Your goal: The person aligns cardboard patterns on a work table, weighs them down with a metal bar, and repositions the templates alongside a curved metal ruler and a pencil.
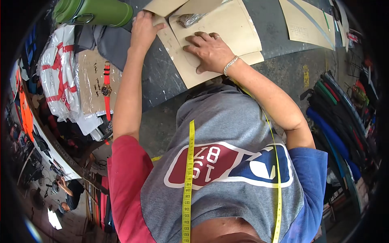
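Observation:
My left hand (144, 32) is at the left edge of a folded manila card flap (164, 6). Its fingertips touch the flap and its thumb is stretched out to the side. My right hand (210, 50), wearing a ring and a bracelet, lies with spread fingers on a large manila card sheet (233, 30), pressing it to the dark table. Between the hands, partly under the flap, is a small clear plastic packet (190, 19) with something brown inside. Pencil lines show faintly on the card.
A green bottle (95, 12) lies at the upper left by dark grey cloth (115, 46). Plastic-wrapped red and white goods (60, 77) and a red-strapped watch (106, 90) are nearby. More card (310, 26) lies at right, fabric rolls (332, 125) beyond. A measuring tape (188, 174) hangs round my neck.

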The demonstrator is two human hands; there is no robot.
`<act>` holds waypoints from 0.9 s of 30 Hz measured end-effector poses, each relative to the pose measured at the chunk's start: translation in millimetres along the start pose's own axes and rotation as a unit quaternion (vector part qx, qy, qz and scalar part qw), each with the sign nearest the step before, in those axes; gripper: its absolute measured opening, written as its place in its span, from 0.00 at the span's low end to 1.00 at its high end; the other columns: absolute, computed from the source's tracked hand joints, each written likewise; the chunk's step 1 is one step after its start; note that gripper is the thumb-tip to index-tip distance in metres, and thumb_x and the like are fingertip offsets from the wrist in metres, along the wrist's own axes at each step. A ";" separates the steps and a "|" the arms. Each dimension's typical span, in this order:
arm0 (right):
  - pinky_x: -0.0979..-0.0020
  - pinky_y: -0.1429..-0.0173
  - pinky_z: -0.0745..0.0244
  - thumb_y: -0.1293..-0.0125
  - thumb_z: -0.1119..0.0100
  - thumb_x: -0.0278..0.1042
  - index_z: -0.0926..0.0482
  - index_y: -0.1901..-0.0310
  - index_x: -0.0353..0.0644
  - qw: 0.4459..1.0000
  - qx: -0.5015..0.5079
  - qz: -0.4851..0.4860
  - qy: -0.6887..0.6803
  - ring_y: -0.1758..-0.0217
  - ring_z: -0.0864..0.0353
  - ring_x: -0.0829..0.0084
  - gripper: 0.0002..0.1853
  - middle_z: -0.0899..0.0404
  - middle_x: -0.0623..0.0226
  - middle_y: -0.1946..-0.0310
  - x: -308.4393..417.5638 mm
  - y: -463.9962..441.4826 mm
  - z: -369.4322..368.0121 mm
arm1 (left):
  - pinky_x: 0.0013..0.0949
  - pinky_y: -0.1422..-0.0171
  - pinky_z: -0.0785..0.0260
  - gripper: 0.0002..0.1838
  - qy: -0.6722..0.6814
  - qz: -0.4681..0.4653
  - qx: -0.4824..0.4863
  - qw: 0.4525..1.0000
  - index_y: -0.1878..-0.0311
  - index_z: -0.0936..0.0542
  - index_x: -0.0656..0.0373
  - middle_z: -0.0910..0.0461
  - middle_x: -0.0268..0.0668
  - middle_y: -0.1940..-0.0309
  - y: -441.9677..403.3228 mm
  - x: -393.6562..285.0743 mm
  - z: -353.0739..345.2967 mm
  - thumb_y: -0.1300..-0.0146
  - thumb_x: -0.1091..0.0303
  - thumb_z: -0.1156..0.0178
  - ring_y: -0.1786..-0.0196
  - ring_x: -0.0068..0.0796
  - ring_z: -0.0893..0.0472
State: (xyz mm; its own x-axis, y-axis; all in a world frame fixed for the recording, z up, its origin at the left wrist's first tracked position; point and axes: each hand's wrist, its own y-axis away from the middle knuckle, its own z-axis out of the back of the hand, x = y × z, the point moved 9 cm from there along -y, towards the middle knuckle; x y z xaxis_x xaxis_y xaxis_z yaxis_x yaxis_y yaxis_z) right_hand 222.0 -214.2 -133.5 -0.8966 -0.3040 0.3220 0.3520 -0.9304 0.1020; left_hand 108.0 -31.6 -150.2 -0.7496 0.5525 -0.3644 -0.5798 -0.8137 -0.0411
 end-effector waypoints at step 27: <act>0.44 0.40 0.15 0.57 0.14 0.37 0.33 0.26 0.56 0.978 0.165 -0.059 0.115 0.32 0.27 0.46 0.53 0.32 0.67 0.30 -2.0 -68.5 3.1 | 0.46 0.23 0.32 0.49 0.038 -0.002 0.095 0.995 0.30 0.24 0.64 0.28 0.61 0.28 -76.0 29.5 -1.7 0.55 0.48 0.21 0.28 0.57 0.26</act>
State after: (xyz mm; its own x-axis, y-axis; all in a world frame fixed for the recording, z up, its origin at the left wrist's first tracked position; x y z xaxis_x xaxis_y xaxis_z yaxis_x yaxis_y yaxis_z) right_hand 200.5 -149.1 -138.2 -0.9597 -0.2713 0.0731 0.2753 -0.8564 0.4368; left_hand 130.5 46.2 -159.4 -0.7250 0.5349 -0.4338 -0.6383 -0.7585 0.1314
